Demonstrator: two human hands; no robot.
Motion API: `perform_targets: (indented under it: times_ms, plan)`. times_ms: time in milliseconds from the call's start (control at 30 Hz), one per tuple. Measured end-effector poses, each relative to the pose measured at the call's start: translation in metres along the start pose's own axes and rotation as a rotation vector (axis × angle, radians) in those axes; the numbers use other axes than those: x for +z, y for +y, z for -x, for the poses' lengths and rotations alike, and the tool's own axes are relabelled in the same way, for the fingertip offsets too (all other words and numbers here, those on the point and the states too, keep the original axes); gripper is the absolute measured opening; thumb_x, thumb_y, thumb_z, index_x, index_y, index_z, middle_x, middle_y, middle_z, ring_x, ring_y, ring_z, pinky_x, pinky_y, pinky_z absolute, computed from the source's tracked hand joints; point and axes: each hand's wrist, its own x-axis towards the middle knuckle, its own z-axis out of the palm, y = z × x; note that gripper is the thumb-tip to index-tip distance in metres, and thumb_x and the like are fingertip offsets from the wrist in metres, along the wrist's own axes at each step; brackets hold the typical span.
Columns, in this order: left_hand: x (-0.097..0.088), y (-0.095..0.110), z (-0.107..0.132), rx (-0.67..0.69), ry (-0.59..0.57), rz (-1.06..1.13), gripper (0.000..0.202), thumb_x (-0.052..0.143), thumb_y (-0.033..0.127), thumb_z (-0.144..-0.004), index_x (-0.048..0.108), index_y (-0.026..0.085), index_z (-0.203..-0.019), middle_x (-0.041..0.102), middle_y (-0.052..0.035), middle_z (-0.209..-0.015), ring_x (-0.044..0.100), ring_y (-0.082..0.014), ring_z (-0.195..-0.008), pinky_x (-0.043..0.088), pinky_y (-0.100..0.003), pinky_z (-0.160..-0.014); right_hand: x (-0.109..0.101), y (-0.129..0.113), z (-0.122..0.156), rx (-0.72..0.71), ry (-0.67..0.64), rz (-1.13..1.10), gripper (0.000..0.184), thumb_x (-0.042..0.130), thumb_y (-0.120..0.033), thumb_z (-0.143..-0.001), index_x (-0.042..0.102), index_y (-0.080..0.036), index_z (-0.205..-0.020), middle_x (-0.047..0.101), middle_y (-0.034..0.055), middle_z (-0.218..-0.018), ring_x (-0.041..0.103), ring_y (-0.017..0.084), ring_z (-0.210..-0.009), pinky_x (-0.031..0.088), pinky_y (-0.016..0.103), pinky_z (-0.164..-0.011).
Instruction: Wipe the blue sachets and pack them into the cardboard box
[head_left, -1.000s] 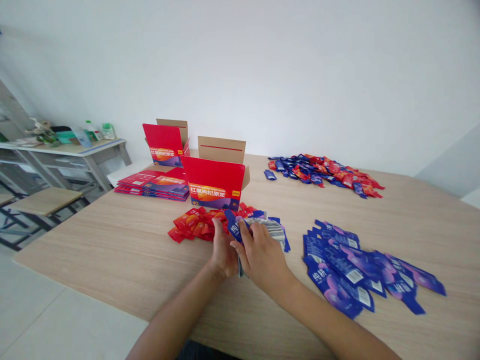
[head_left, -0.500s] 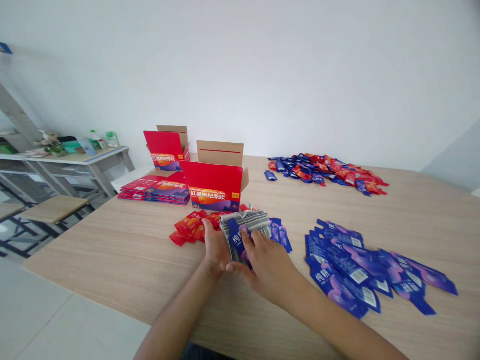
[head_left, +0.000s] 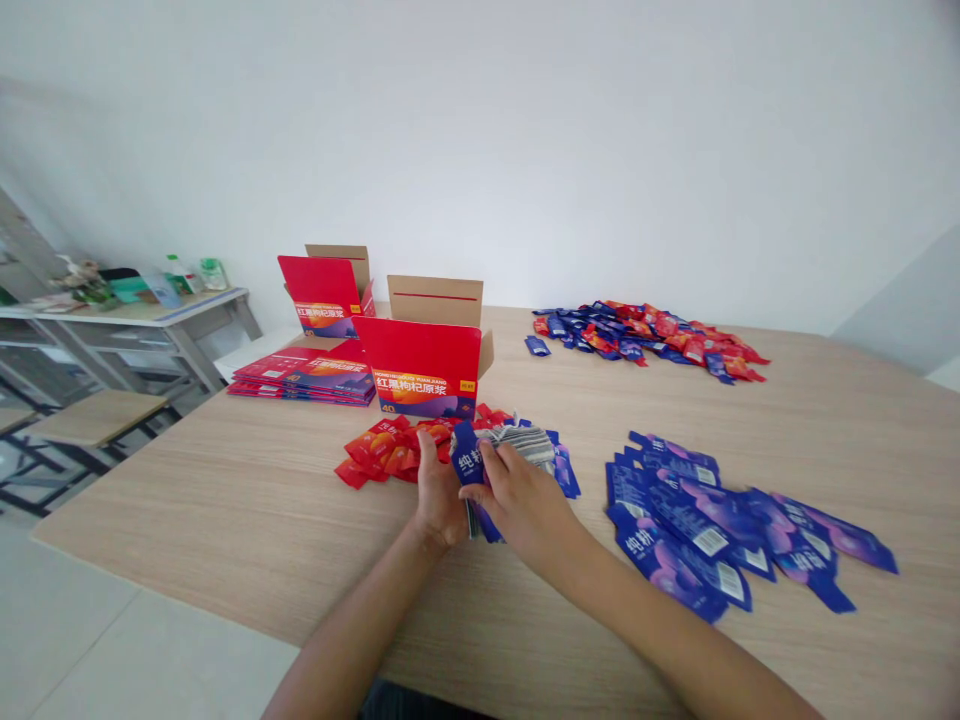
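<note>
My left hand (head_left: 435,490) and my right hand (head_left: 521,500) are closed together round a thick stack of blue sachets (head_left: 501,447) standing on edge on the wooden table (head_left: 225,480). The front sachet is blue with white print; the silvery edges of the others fan out behind it. Just left of my hands lies a small heap of red sachets (head_left: 382,452). An open red carton (head_left: 424,365) stands right behind the stack.
Blue sachets (head_left: 712,520) lie spread flat to the right. A mixed red and blue heap (head_left: 645,335) sits at the far side. A second open carton (head_left: 326,290) and flat folded cartons (head_left: 304,375) are at the left. Desks and stools stand beyond the table's left edge.
My hands stayed on the stack and shifted their grip, the right hand's fingers sliding over the front sachet. The stack's fanned edges squeezed a little closer together.
</note>
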Motion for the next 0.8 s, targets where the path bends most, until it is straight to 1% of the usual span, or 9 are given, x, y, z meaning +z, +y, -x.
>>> perform_targets:
  times_ms: [100,200,267,333,500,600,667,733,800]
  plan:
    - [-0.002,-0.004,-0.001,0.050,-0.013,-0.020,0.102,0.016,0.087,-0.087,0.050,0.012,-0.149,0.065,-0.0178,-0.138,0.055,-0.0368,-0.136,0.034,-0.051,-0.118,0.000,0.009,-0.003,0.016,0.132,0.054,0.057,0.050,-0.058,-0.100,0.063,-0.014,-0.132,0.066,0.0189,-0.119,0.065,0.033,-0.107,0.051,0.045,-0.092]
    - [-0.004,-0.007,-0.002,0.011,-0.069,-0.019,0.100,0.022,0.088,-0.086,0.048,0.016,-0.151,0.063,-0.0164,-0.141,0.053,-0.0365,-0.138,0.033,-0.052,-0.118,-0.001,0.020,-0.006,0.039,0.226,0.080,0.067,0.049,-0.065,-0.098,0.056,-0.014,-0.141,0.065,0.0194,-0.127,0.060,0.035,-0.112,0.044,0.050,-0.099]
    - [-0.006,-0.010,-0.002,-0.054,-0.123,-0.011,0.102,0.023,0.090,-0.084,0.047,0.016,-0.151,0.062,-0.0168,-0.142,0.052,-0.0372,-0.139,0.031,-0.053,-0.119,-0.003,0.028,-0.010,0.063,0.220,0.067,0.068,0.046,-0.063,-0.100,0.051,-0.013,-0.145,0.068,0.0185,-0.124,0.061,0.034,-0.111,0.040,0.051,-0.104]
    - [-0.006,-0.014,-0.002,-0.115,-0.149,-0.006,0.104,0.022,0.091,-0.083,0.049,0.015,-0.150,0.062,-0.0178,-0.142,0.052,-0.0380,-0.138,0.030,-0.054,-0.119,-0.004,0.037,-0.014,0.088,0.194,0.052,0.061,0.044,-0.059,-0.103,0.054,-0.015,-0.144,0.071,0.0152,-0.116,0.063,0.031,-0.108,0.039,0.049,-0.105]
    - [0.004,-0.021,0.001,-0.127,-0.092,-0.007,0.105,0.020,0.091,-0.083,0.056,0.014,-0.143,0.066,-0.0188,-0.136,0.055,-0.0393,-0.134,0.031,-0.056,-0.117,-0.006,0.052,-0.020,0.183,0.213,0.035,0.048,0.053,-0.051,-0.102,0.060,-0.021,-0.139,0.068,0.0113,-0.103,0.063,0.028,-0.099,0.046,0.040,-0.090]
    - [0.008,-0.019,0.002,-0.129,-0.041,-0.005,0.106,0.021,0.093,-0.081,0.058,0.013,-0.140,0.067,-0.0195,-0.134,0.056,-0.0401,-0.132,0.031,-0.057,-0.116,-0.006,0.049,-0.019,0.207,0.229,0.032,0.046,0.056,-0.048,-0.101,0.062,-0.021,-0.137,0.065,0.0119,-0.105,0.063,0.027,-0.094,0.049,0.038,-0.084]
    - [0.008,-0.018,0.002,-0.128,-0.026,0.009,0.106,0.022,0.094,-0.080,0.058,0.013,-0.139,0.066,-0.0194,-0.134,0.056,-0.0402,-0.132,0.031,-0.057,-0.116,-0.007,0.044,-0.018,0.215,0.217,0.050,0.047,0.058,-0.046,-0.100,0.061,-0.022,-0.140,0.064,0.0128,-0.108,0.064,0.027,-0.095,0.050,0.037,-0.083]
    - [0.006,-0.017,0.002,-0.125,-0.033,0.028,0.107,0.021,0.094,-0.079,0.058,0.014,-0.139,0.066,-0.0186,-0.134,0.055,-0.0399,-0.132,0.031,-0.057,-0.116,-0.010,0.042,-0.017,0.226,0.183,0.066,0.048,0.058,-0.046,-0.100,0.061,-0.023,-0.141,0.064,0.0133,-0.110,0.065,0.028,-0.098,0.050,0.036,-0.082]
    - [0.005,-0.017,0.002,-0.121,-0.057,0.037,0.107,0.019,0.094,-0.079,0.059,0.016,-0.139,0.066,-0.0174,-0.134,0.055,-0.0394,-0.132,0.031,-0.056,-0.116,-0.015,0.043,-0.017,0.238,0.113,0.037,0.046,0.056,-0.047,-0.100,0.063,-0.024,-0.139,0.065,0.0126,-0.111,0.067,0.027,-0.098,0.050,0.035,-0.082]
